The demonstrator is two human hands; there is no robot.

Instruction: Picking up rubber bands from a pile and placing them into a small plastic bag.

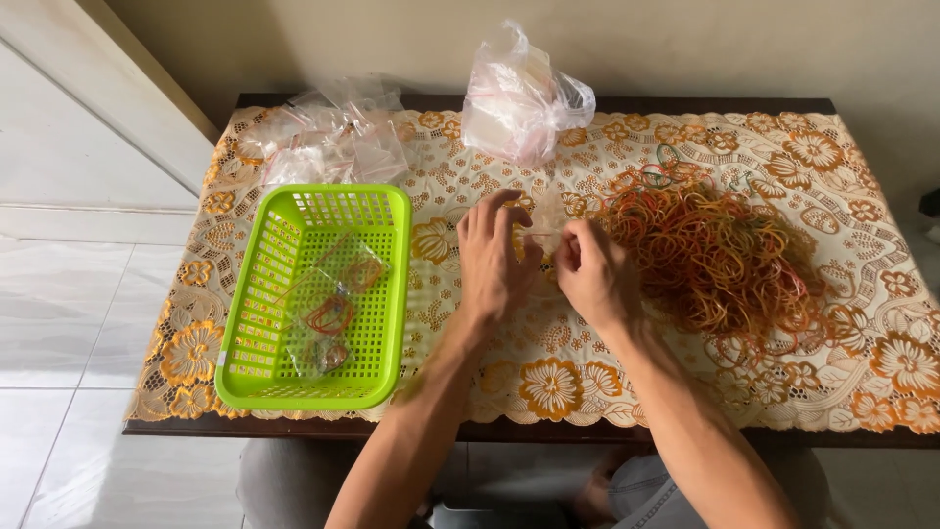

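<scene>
My left hand [494, 257] and my right hand [593, 274] meet over the middle of the table, both pinching a small clear plastic bag [544, 217] between their fingertips. Just right of my right hand lies a big loose heap of rubber bands [720, 257], mostly orange, red and yellow with a few green ones. To the left stands a lime-green plastic basket [257, 323] holding three small clear bags with rubber bands inside [331, 312].
A lace cloth with orange flowers [548, 387] covers the dark wooden table. At the back lie a pile of empty clear bags [328, 137] and a larger knotted plastic bag [519, 98]. White floor tiles lie to the left.
</scene>
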